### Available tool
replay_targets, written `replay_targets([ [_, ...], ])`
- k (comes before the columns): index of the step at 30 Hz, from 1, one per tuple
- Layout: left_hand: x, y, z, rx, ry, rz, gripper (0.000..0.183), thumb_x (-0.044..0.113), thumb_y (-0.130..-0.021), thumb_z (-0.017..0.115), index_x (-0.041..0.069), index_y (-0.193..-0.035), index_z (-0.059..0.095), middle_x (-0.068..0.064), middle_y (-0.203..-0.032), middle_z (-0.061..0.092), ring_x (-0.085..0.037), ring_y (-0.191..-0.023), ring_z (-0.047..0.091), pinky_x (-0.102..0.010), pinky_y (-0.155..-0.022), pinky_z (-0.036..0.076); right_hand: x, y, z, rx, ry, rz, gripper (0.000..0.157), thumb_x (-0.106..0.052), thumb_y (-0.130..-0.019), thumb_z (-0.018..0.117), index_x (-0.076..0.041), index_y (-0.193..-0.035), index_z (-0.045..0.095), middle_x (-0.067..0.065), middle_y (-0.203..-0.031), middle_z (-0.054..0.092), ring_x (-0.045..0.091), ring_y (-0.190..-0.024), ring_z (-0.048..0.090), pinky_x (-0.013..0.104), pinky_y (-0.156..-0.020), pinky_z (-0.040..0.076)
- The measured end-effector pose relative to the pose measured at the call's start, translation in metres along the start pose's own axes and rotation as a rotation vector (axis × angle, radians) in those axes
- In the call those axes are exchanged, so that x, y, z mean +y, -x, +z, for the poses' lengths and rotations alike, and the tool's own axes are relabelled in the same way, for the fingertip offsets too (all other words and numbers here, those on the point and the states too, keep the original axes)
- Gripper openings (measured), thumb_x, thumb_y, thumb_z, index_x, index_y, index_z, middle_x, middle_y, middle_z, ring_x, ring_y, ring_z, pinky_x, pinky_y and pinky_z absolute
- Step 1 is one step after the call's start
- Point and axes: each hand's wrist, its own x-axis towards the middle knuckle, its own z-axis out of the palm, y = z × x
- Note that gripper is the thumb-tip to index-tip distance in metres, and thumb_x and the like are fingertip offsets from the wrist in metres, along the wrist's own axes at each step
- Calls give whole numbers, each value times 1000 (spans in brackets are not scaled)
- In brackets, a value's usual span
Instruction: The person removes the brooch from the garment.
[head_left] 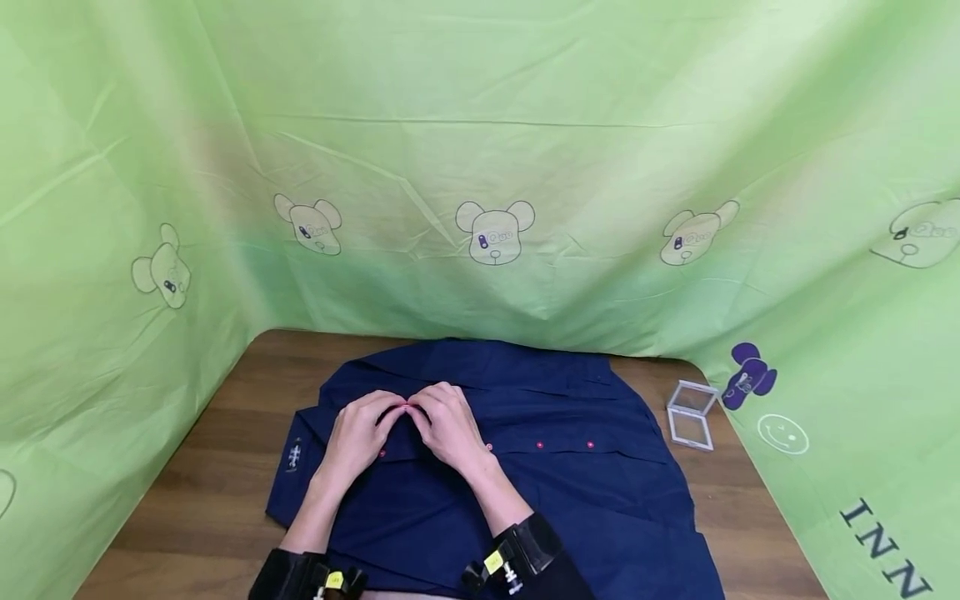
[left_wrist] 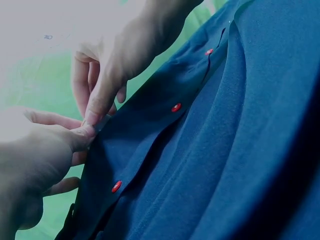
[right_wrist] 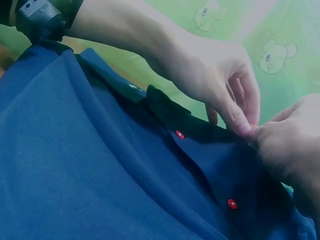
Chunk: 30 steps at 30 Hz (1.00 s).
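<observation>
head view: your left hand [head_left: 360,429] and right hand [head_left: 448,429] come together at the fingertips, each with thumb and forefinger pinching the navy-blue cloth shirt [head_left: 540,508] at its front strip [head_left: 513,435]. a speck of red shows between the fingertips, probably a button, but your fingers hide too much to be sure. small round red buttons [head_left: 540,445] run along the strip to either side of your hands.

expect the shirt to be light, soft and floppy, not fragile, with the strip perhaps a little stiffer than the loose cloth around it. the buttons look hard and may slip under a fingertip, so hold one by its rim and pinch the strip's edge close beside it.

the shirt lies spread over the brown wood-grain worktop [head_left: 217,483], loose folds running along the strip. its far side reaches close to the worktop's back edge, where the green printed curtain [head_left: 495,142] hangs, so you have little reach that way. bare wood shows to your left and in a strip to your right; mind the clear square hinged case [head_left: 692,414] standing open near the right edge.
</observation>
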Motion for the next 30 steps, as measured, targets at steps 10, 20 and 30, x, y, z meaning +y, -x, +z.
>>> replay_targets([
  [10,1,0,1,-11,6,-7,11,15,-90,80,10,-99,81,0,-100,76,-17,-94,70,-41,-77,59,-1,3,0,34,5,-13,8,-17,-96,73,-12,-96,80,-4,-97,76,13,-97,63,34,-88,49],
  [20,-2,-3,-2,-9,125,-14,22,9,-89,81,3,-110,79,-4,-109,75,-18,-102,68,-40,-85,57,3,1,1,94,-42,-10,5,-13,-92,76,-11,-92,81,-3,-93,77,15,-95,64,34,-82,51],
  [30,-7,-3,-1,17,267,-51,22,10,-94,76,0,-114,77,-5,-111,74,-16,-99,69,-38,-77,60,4,4,2,145,-218,95,5,-14,-93,77,-11,-93,81,-4,-91,77,11,-92,64,30,-84,53],
])
